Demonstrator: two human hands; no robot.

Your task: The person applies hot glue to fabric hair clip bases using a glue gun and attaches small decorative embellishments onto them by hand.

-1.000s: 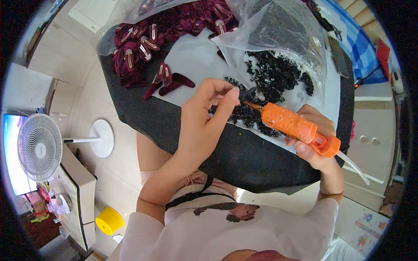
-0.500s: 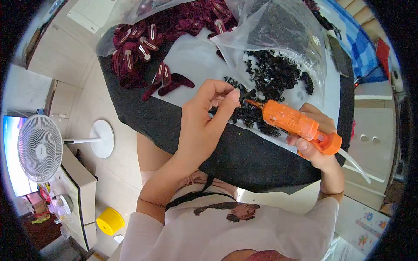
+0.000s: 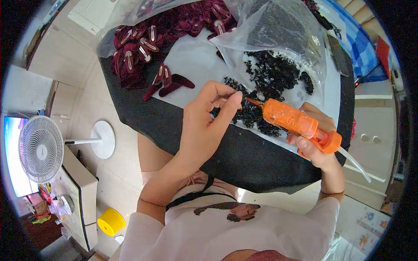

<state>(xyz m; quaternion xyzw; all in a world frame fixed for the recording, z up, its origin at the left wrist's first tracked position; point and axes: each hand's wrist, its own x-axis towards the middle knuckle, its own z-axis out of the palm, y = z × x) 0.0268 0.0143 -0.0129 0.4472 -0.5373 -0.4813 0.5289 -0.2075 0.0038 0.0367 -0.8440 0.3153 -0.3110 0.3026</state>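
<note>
Orange glue gun (image 3: 289, 118) is on the right side of the scene, above the near part of the worktop (image 3: 257, 163). From the left, burgundy hair clips (image 3: 130, 77) make a big pile on the far side, and a few of them lie apart, nearer to the left hand (image 3: 201, 119), perhaps to be easy to reach. This hand is raised, with the thumb and a fingertip brought close together; I cannot tell whether its grip is closed on some small thing. Black frilly pieces (image 3: 274, 74) are spread behind it, partly at the mouth of a clear plastic bag (image 3: 278, 26), probably so that they can be taken out freely. At the right, the grip of the right hand (image 3: 325, 123) is wrapped around the gun, whose nozzle (image 3: 253, 102) points to the left fingertips, seemingly for exact aim. A pale stick (image 3: 357, 166) comes out of its rear.

As for the surface, black covering shows at the near edge, and a white sheet (image 3: 191, 56) lies upon it. In the room, a white fan (image 3: 41, 150) stands at the left before a bright screen (image 3: 11, 182); a yellow container (image 3: 111, 222) is on the floor. At the far right hangs a blue checked cloth (image 3: 363, 56).
</note>
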